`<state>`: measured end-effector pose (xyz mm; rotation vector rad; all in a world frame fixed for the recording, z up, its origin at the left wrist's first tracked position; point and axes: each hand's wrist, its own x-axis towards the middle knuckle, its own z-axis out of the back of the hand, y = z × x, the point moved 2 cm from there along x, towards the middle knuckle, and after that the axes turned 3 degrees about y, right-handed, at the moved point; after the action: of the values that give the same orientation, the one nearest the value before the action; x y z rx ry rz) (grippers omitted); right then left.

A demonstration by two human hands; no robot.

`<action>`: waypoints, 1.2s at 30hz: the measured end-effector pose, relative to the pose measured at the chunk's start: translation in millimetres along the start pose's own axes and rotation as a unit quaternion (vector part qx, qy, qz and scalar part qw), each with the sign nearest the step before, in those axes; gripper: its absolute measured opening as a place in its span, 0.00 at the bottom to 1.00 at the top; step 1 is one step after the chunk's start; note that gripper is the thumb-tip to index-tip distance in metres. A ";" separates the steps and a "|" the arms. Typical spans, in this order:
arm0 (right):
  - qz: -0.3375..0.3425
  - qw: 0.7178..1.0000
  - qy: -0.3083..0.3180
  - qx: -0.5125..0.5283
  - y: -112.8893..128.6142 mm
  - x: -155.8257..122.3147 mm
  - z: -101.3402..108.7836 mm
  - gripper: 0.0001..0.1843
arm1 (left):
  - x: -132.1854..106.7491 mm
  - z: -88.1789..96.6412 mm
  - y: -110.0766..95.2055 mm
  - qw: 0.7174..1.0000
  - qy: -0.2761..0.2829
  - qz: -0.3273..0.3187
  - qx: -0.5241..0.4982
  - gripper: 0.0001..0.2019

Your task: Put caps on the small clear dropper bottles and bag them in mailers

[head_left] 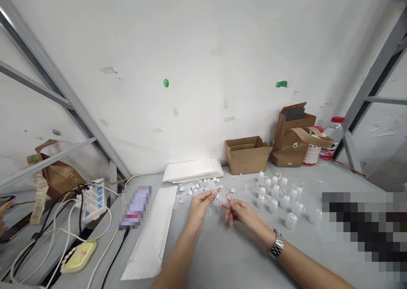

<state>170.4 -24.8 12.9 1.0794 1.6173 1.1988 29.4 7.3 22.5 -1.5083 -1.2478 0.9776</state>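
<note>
My left hand (202, 204) is closed in a pinch above the grey table. Facing it, my right hand (239, 210) has its thumb and forefinger pinched together, the other fingers loosely curled. Between the fingertips stretches a small translucent plastic piece (221, 195); its exact kind is too small to make out, and fingers cover its ends. Just behind my left hand lies a pile of clear plastic pieces with white caps (190, 190). Off to the right of my right hand stand several small translucent white bottles (285, 201) with looped strings at their tops.
White padded envelopes lie stacked at the back (193, 170), with another stack (152, 234) at left. An open cardboard box (249, 159), a brown paper bag (291, 140) and a red-capped bottle (335, 132) stand near the wall. A phone (136, 207), cables and a power strip (94, 202) are at left.
</note>
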 end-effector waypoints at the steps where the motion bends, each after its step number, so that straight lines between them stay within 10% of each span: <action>1: 0.021 0.999 -0.025 -0.017 0.4 0.2 0.1 0.28 | -0.3 -0.2 0.5 1.000 -0.009 -0.005 0.004 0.13; 5: 0.071 0.993 -0.072 -0.059 1.7 0.5 1.0 0.26 | -2.3 -1.2 0.5 0.999 -0.026 -0.018 0.021 0.13; 14: 0.003 0.994 0.038 0.106 -3.6 1.2 2.4 0.23 | -2.6 -4.9 -7.1 0.997 -0.015 -0.034 0.061 0.11; 24: 0.020 0.991 0.019 0.131 10.1 -1.0 9.8 0.21 | 0.3 -1.3 1.9 0.996 0.034 0.077 -0.040 0.28; 36: -0.011 0.997 0.015 0.071 9.2 -4.0 2.1 0.25 | 4.7 7.5 1.5 0.978 -0.018 0.075 -0.192 0.14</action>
<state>175.0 -26.4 21.9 1.1348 1.7538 1.1039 23.5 13.1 18.9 -1.9143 -1.4224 0.8967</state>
